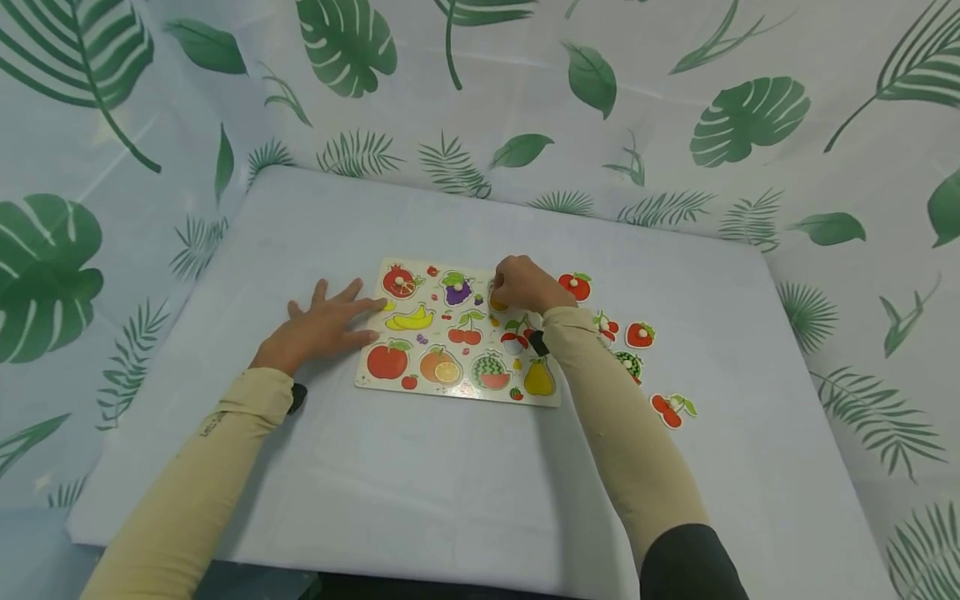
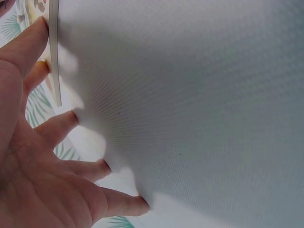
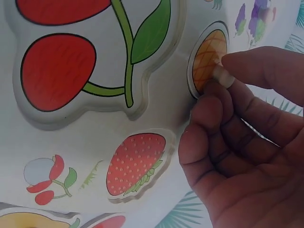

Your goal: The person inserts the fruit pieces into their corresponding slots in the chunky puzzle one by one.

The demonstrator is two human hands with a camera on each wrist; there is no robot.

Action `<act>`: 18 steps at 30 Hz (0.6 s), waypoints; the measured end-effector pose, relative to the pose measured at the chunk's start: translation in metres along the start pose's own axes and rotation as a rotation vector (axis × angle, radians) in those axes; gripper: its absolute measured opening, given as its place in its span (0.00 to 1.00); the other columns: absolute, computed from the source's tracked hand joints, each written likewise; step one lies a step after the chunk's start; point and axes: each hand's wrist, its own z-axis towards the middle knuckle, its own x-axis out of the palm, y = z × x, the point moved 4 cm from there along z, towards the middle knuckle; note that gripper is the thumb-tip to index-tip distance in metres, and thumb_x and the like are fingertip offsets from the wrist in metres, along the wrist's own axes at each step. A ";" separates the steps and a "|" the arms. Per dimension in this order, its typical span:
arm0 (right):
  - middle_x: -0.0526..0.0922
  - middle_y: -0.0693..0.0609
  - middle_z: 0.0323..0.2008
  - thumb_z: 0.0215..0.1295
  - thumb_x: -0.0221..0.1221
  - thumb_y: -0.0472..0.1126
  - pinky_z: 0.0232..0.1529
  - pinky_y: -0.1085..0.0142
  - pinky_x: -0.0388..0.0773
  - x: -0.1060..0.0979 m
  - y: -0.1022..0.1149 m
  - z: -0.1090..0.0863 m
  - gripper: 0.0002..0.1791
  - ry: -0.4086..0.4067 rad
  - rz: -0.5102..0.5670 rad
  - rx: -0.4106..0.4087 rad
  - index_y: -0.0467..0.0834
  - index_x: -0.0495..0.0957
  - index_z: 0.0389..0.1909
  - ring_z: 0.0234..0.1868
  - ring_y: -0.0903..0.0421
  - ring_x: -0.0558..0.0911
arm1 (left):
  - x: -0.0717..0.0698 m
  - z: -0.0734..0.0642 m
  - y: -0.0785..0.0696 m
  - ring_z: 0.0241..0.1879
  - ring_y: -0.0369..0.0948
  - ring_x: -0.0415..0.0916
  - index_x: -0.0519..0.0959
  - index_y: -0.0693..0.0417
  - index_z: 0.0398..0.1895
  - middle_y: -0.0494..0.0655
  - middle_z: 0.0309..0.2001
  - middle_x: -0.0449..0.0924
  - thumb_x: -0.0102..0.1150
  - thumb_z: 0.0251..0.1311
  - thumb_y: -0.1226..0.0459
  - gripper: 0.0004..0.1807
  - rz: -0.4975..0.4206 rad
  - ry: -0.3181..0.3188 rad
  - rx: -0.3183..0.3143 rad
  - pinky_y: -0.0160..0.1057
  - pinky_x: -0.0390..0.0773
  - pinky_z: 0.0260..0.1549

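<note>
A flat fruit puzzle board (image 1: 480, 392) lies on the table. My right hand (image 1: 525, 283) is over its upper right part. In the right wrist view the thumb and index finger pinch the small knob (image 3: 223, 76) of a pineapple puzzle piece (image 3: 206, 57), which is at the board surface; whether it is fully seated I cannot tell. At the board's left edge, my left hand (image 1: 322, 325) lies with fingers spread, the thumb (image 2: 33, 42) touching the edge. Knobbed pomegranate (image 1: 399, 282) and grape (image 1: 457, 288) pieces sit on the board's top row.
Loose pieces lie right of the board: a red apple-like piece (image 1: 575, 287), a strawberry (image 1: 641, 335), a watermelon (image 1: 628, 365) partly behind the right sleeve, and cherries (image 1: 673, 409). A white cloth covers the table (image 1: 435, 492); leaf-patterned sheeting (image 1: 525, 117) hangs behind it.
</note>
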 end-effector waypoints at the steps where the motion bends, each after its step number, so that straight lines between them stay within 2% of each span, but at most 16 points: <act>1: 0.86 0.38 0.46 0.73 0.60 0.33 0.40 0.56 0.81 0.000 0.000 0.000 0.09 -0.002 0.005 0.002 0.32 0.86 0.44 0.37 0.45 0.79 | 0.000 0.000 0.000 0.80 0.74 0.21 0.64 0.40 0.85 0.59 0.87 0.38 0.63 0.75 0.49 0.38 0.000 -0.001 -0.001 0.87 0.31 0.65; 7: 0.86 0.37 0.47 0.73 0.60 0.33 0.40 0.56 0.80 -0.001 0.001 -0.003 0.09 -0.007 0.011 0.004 0.32 0.86 0.44 0.36 0.46 0.79 | 0.000 0.000 -0.001 0.80 0.75 0.22 0.63 0.39 0.85 0.59 0.87 0.39 0.63 0.75 0.49 0.38 -0.005 -0.003 0.008 0.87 0.32 0.65; 18: 0.85 0.38 0.49 0.75 0.62 0.35 0.44 0.55 0.82 -0.003 0.003 -0.006 0.08 0.000 0.007 -0.011 0.34 0.85 0.46 0.42 0.44 0.80 | 0.000 0.000 -0.001 0.80 0.75 0.21 0.63 0.40 0.85 0.59 0.87 0.38 0.62 0.76 0.48 0.38 -0.007 0.003 -0.003 0.87 0.31 0.65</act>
